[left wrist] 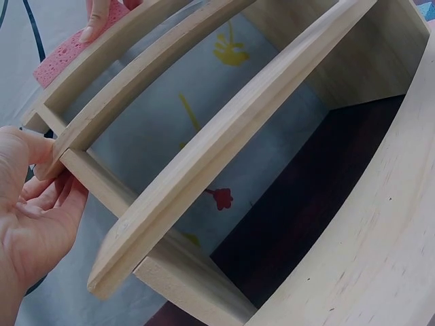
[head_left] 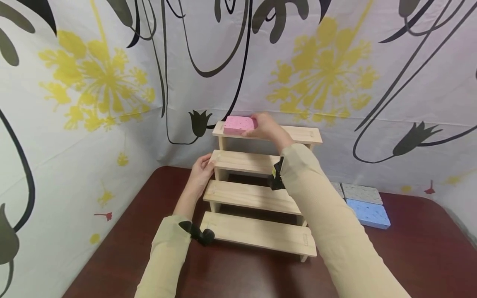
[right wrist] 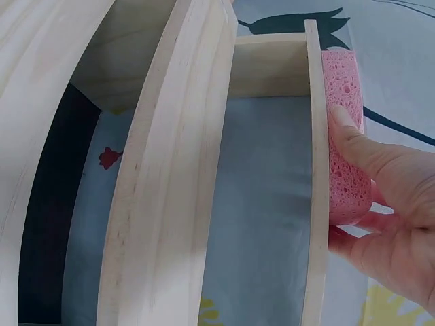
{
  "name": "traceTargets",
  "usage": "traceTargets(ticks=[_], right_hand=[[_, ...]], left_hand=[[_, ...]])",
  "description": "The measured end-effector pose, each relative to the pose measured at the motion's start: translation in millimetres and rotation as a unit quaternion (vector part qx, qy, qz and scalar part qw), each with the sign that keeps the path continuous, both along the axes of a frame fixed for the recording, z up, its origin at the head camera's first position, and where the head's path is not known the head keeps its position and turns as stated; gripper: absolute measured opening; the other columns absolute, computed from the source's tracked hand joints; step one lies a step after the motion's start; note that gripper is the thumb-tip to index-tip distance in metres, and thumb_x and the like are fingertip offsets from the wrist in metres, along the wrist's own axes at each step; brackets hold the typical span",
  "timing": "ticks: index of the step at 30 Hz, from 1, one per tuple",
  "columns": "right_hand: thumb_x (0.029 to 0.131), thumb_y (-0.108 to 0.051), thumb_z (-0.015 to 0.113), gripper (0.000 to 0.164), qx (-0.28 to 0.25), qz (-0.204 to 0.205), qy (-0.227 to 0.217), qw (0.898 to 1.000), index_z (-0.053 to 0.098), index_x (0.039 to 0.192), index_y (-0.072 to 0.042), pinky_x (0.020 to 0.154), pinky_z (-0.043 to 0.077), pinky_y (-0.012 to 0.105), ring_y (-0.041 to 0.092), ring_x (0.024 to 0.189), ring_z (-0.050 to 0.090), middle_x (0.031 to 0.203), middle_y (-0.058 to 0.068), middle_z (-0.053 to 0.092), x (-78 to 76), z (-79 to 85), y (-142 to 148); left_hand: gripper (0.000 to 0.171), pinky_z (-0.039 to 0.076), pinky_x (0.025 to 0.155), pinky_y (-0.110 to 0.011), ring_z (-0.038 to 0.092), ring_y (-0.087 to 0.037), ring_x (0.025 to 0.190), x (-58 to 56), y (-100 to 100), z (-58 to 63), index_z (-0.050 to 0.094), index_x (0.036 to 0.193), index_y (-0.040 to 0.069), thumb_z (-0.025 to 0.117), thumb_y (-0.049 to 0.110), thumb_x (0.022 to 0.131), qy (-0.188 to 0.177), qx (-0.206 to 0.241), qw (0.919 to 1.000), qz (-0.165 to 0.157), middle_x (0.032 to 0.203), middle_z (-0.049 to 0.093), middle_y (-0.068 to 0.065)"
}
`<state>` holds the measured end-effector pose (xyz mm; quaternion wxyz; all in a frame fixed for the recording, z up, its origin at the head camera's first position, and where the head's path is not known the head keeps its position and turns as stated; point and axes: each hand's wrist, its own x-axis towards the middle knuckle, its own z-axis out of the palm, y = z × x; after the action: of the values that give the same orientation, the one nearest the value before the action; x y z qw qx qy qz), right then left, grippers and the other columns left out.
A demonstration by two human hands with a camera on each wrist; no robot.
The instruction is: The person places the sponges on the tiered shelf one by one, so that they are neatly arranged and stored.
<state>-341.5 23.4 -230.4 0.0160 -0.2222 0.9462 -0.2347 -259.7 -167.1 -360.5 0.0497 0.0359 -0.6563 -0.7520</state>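
Note:
A pink sponge (head_left: 237, 124) lies flat at the left end of the top step of a wooden four-step shelf (head_left: 257, 231). My right hand (head_left: 269, 129) holds the sponge by its right end. In the right wrist view the thumb presses on the front face of the sponge (right wrist: 345, 88), while the other fingers pass behind it. At the shelf's left side, my left hand (head_left: 201, 171) grips the end of the second step from the top. The left wrist view shows the thumb and fingers of that hand (left wrist: 34, 224) around the board's end.
To the right of the shelf, a blue sponge (head_left: 369, 213) and grey sponges (head_left: 361, 193) lie on the dark red table (head_left: 413, 248). A white patterned cloth (head_left: 231, 87) hangs close behind the shelf and along the left. My right forearm crosses in front of the steps.

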Motion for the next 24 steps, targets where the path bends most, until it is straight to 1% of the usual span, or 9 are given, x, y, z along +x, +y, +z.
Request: traceTargets(ticks=[6,10,13,17,20,22,24], right_hand=[[0.081,-0.026,0.068,0.057,0.048,0.013,0.009,0.999,0.047,0.122,0.008,0.099,0.039,0.041,0.032,0.108,0.048,0.116,0.024,0.054,0.2,0.6,-0.4],[0.080,-0.025,0.069,0.059,0.055,0.023,0.009,0.998,0.046,0.123,0.008,0.102,0.037,0.042,0.034,0.113,0.047,0.118,0.024,0.053,2.8,-2.7,4.0],[0.080,-0.024,0.069,0.063,0.042,0.028,0.011,0.999,0.043,0.126,0.009,0.105,0.034,0.042,0.036,0.117,0.044,0.122,0.026,0.050,2.9,-5.8,7.8],[0.080,-0.023,0.069,0.072,0.017,0.030,0.019,0.999,0.034,0.134,0.011,0.111,0.027,0.043,0.039,0.126,0.036,0.133,0.030,0.040,-2.1,-12.4,13.5],[0.081,-0.024,0.069,0.076,-0.002,0.028,0.035,0.999,0.031,0.136,0.011,0.113,0.022,0.044,0.041,0.131,0.030,0.139,0.031,0.033,-4.2,-17.2,15.0],[0.080,-0.023,0.069,0.075,-0.014,0.028,0.050,0.998,0.032,0.136,0.011,0.114,0.021,0.044,0.042,0.132,0.029,0.141,0.031,0.031,-3.6,-19.4,14.0],[0.081,-0.023,0.069,0.077,-0.026,0.030,0.058,0.997,0.028,0.138,0.010,0.115,0.019,0.044,0.041,0.134,0.025,0.143,0.030,0.027,-2.0,-22.0,12.3]], left_hand=[[0.046,0.026,0.112,-0.040,0.034,-0.031,0.132,2.6,0.4,-1.7,0.027,0.137,-0.006,0.043,0.004,0.095,-0.001,-0.002,1.0000,0.001,0.142,0.033,-0.024],[0.046,0.027,0.112,-0.040,0.034,-0.031,0.132,6.6,2.5,-4.3,0.027,0.137,-0.006,0.043,0.004,0.095,-0.006,-0.001,1.0000,0.000,0.141,0.033,-0.025],[0.046,0.026,0.112,-0.041,0.034,-0.032,0.132,7.7,4.2,-3.6,0.027,0.137,-0.006,0.043,0.004,0.095,-0.002,-0.002,1.0000,0.000,0.141,0.032,-0.025],[0.046,0.027,0.112,-0.042,0.034,-0.031,0.131,5.0,5.9,-0.7,0.027,0.137,-0.006,0.043,0.004,0.095,-0.001,-0.004,1.0000,-0.001,0.142,0.033,-0.025],[0.046,0.027,0.111,-0.042,0.035,-0.032,0.131,2.7,5.5,0.5,0.027,0.137,-0.007,0.043,0.004,0.094,0.000,-0.008,1.0000,0.001,0.141,0.033,-0.025],[0.046,0.027,0.111,-0.042,0.034,-0.032,0.131,2.1,3.9,0.8,0.027,0.137,-0.007,0.043,0.003,0.094,0.000,-0.012,0.9999,0.002,0.141,0.033,-0.026],[0.046,0.026,0.111,-0.043,0.034,-0.033,0.132,2.1,2.1,0.2,0.026,0.137,-0.008,0.043,0.003,0.094,0.003,-0.012,0.9999,0.003,0.141,0.032,-0.027]])
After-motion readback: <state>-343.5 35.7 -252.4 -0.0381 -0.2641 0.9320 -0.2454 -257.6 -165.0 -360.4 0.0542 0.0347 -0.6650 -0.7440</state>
